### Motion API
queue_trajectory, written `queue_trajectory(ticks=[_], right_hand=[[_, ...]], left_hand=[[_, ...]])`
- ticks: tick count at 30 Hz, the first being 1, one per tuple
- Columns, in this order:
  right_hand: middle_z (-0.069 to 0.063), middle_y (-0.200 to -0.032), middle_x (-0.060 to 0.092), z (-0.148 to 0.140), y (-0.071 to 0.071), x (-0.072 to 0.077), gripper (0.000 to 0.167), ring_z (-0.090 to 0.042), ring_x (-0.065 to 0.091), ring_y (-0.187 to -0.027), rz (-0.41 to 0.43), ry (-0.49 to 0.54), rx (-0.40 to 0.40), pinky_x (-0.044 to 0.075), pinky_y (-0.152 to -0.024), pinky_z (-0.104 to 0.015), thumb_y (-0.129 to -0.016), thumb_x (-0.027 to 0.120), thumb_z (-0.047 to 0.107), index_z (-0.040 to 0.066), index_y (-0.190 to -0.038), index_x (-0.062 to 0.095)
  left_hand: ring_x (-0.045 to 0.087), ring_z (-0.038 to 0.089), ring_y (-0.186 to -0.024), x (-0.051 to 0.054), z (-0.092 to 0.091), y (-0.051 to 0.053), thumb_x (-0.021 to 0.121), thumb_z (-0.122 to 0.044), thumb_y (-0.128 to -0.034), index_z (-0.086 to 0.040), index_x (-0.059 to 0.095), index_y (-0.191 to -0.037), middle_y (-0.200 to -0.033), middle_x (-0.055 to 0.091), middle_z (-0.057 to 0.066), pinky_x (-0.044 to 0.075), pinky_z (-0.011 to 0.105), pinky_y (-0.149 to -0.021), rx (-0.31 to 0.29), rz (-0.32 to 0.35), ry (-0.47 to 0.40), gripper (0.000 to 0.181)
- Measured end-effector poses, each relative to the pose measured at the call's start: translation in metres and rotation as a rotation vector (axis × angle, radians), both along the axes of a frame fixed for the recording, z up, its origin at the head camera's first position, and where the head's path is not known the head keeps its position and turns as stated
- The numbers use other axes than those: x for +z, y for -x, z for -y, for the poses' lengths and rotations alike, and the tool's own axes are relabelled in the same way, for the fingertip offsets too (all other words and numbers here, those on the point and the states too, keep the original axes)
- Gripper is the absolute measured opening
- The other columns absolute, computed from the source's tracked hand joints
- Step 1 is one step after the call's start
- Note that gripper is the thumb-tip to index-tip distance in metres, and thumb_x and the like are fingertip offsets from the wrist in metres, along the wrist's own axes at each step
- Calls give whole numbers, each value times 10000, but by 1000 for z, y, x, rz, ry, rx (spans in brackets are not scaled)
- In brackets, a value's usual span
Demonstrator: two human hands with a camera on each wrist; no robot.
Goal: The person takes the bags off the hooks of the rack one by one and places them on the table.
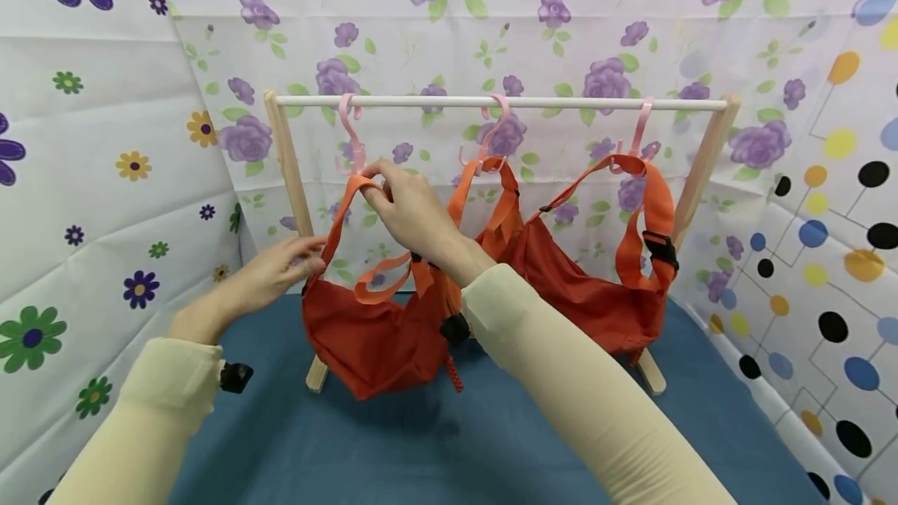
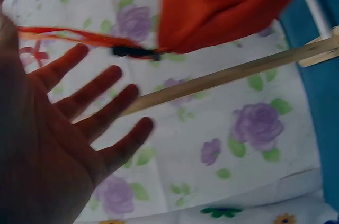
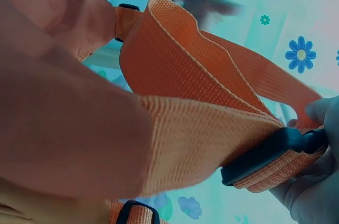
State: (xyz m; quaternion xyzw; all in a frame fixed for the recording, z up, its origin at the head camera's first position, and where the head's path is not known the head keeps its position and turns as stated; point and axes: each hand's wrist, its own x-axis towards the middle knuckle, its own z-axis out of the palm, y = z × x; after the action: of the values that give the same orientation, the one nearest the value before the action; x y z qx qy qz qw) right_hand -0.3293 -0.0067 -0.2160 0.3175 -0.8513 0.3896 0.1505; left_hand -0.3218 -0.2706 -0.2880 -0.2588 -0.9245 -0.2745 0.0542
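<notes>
An orange-red bag (image 1: 382, 337) hangs at the left of a rack, its orange strap (image 1: 337, 224) rising to a pink hook (image 1: 355, 143). My right hand (image 1: 417, 213) pinches the top of that strap just under the hook. In the right wrist view, the right hand (image 3: 318, 173) holds the strap (image 3: 196, 139) beside a black buckle (image 3: 265, 152). My left hand (image 1: 270, 275) is at the strap's left side, fingers extended. The left wrist view shows the left hand (image 2: 74, 123) with spread fingers, below the strap and the bag (image 2: 212, 12); contact is unclear.
A white rail (image 1: 435, 102) on wooden legs (image 1: 288, 166) crosses the middle. Two more pink hooks (image 1: 500, 119) (image 1: 641, 127) carry orange straps, with a red bag (image 1: 582, 294) at the right. Blue cloth (image 1: 491, 427) lies below; patterned sheets (image 1: 105, 178) surround the rack.
</notes>
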Motion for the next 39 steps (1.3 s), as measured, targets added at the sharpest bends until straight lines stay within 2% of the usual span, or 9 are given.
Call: queue_trajectory(ticks=[2,5,11,14,18,25,32,34,39], right_hand=[[-67,-682,504,-1,-1,1,290,-212,448,-543,0,10,6,387,-538,-295,-1113,517,304,182,-1359,611],[-62,-686,507,-4,-4,1,286,-209,448,-549,-2,25,12,388,-552,-297,-1111,525,303,186,-1355,619],[-62,-691,546,-12,-8,-3,262,-203,475,-567,13,66,32,406,-570,-310,-1110,531,289,180,-1322,641],[-74,-701,586,-19,-9,-8,255,-219,501,-570,29,61,51,419,-567,-309,-1125,494,274,159,-1287,655],[-110,-698,611,-28,-8,-21,267,-242,510,-550,37,23,70,421,-567,-308,-1140,448,261,135,-1218,671],[-148,-760,641,-39,-7,-52,317,-199,507,-567,110,-33,89,431,-565,-284,-1144,432,253,125,-1311,669],[-166,-820,662,-48,-4,-82,294,-167,469,-525,202,-55,126,425,-531,-267,-1139,453,229,111,-1260,694],[-150,-836,665,-49,-3,-89,284,-165,471,-543,217,-64,132,418,-546,-265,-1139,451,220,107,-1213,702],[-62,-813,633,-51,-4,-107,240,-146,485,-607,239,-63,150,404,-580,-265,-1129,486,215,120,-1128,706]], left_hand=[[550,431,-1262,-9,-1,3,577,-370,-1083,-27,507,-1495,-1384,570,242,442,657,-1026,1,48,18,541],[610,390,-1204,-19,-3,5,647,-346,-1048,-61,590,-1402,-1309,651,203,492,621,-987,1,74,29,458],[655,289,-1021,-18,0,5,624,-187,-1062,-86,655,-1273,-1129,713,126,547,491,-856,3,88,21,236],[630,279,-1004,-11,4,3,575,-102,-1073,-84,665,-1229,-1139,705,139,513,451,-834,9,64,22,181],[599,294,-993,3,9,-1,488,-15,-1071,-42,663,-1240,-1180,686,192,459,440,-814,33,32,15,245],[540,332,-949,24,18,-7,418,40,-1031,-15,573,-1336,-1074,634,195,413,485,-822,114,-23,41,346],[555,414,-1169,53,14,-20,394,25,-1046,15,486,-1484,-1354,586,298,429,576,-950,95,-50,4,448],[563,410,-1129,62,12,-23,388,19,-1051,-6,504,-1462,-1344,589,284,464,573,-885,93,-58,2,428],[572,395,-1125,78,6,-27,374,-22,-1078,-45,538,-1410,-1329,597,246,473,564,-875,97,-57,26,371]])
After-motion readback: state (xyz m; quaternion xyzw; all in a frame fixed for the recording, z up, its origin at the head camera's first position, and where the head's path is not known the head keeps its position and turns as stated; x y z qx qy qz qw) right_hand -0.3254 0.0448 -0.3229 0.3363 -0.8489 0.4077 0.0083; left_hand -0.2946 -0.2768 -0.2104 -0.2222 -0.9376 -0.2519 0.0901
